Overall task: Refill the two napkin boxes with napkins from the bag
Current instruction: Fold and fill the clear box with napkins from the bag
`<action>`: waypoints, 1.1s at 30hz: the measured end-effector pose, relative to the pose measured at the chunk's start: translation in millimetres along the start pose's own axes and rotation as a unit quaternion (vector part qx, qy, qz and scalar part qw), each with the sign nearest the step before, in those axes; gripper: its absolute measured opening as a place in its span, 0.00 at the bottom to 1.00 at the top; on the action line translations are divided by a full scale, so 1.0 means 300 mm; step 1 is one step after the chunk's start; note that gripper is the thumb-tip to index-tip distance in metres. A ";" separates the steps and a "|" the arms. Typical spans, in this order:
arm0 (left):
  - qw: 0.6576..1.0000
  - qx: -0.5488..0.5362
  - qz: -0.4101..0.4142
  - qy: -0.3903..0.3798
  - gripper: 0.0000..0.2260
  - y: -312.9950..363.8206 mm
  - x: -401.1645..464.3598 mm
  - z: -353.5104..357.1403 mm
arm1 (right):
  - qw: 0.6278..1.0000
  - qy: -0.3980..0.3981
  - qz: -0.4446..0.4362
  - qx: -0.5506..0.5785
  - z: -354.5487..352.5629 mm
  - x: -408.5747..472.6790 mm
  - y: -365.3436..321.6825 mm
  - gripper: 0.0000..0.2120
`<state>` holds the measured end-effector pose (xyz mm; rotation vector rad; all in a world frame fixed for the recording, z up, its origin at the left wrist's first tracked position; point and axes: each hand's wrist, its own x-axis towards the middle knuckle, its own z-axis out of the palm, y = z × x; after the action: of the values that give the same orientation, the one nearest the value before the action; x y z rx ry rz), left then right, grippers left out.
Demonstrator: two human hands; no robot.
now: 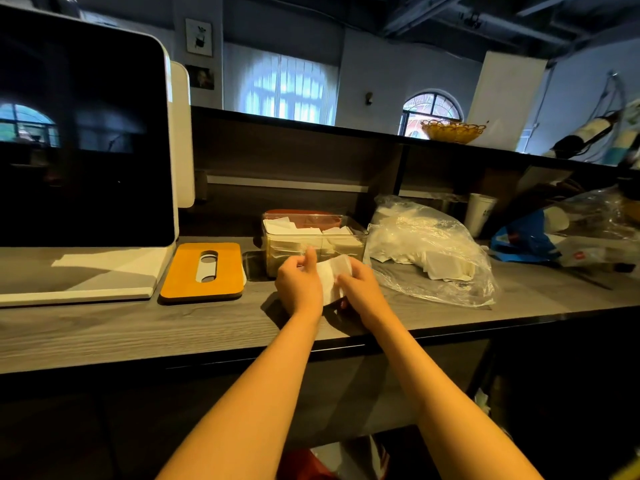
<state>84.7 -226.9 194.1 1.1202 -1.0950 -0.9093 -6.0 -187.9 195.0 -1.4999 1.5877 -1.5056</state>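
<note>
Both hands, left hand (299,282) and right hand (360,289), gripped a white napkin stack (330,277) above the desk (138,327), just before the clear napkin box (313,242); the plastic napkin bag (429,251) lay right.

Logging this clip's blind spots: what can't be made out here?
All in the head view:
- Second napkin box: none plainly visible; only a red shape behind the clear box.
- Napkins: count hidden by left hand and right hand.
- Bag: amount left blurred by crinkled plastic.
</note>
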 end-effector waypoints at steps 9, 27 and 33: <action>0.972 -0.009 0.003 -0.233 0.02 -0.004 -0.018 -0.003 | 0.954 0.183 0.101 0.216 -0.049 0.030 0.017 0.09; 0.967 0.013 0.253 0.019 0.08 0.055 0.150 -0.159 | 0.986 0.108 -0.039 0.119 -0.016 0.123 -0.148 0.10; 0.994 0.023 0.099 -0.030 0.22 0.009 0.247 -0.101 | 0.993 0.105 0.053 0.023 -0.005 0.357 -0.231 0.06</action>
<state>131.6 -289.8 209.5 1.0069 -1.2585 -0.7688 -11.7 -269.7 292.8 -1.2446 1.7085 -1.6718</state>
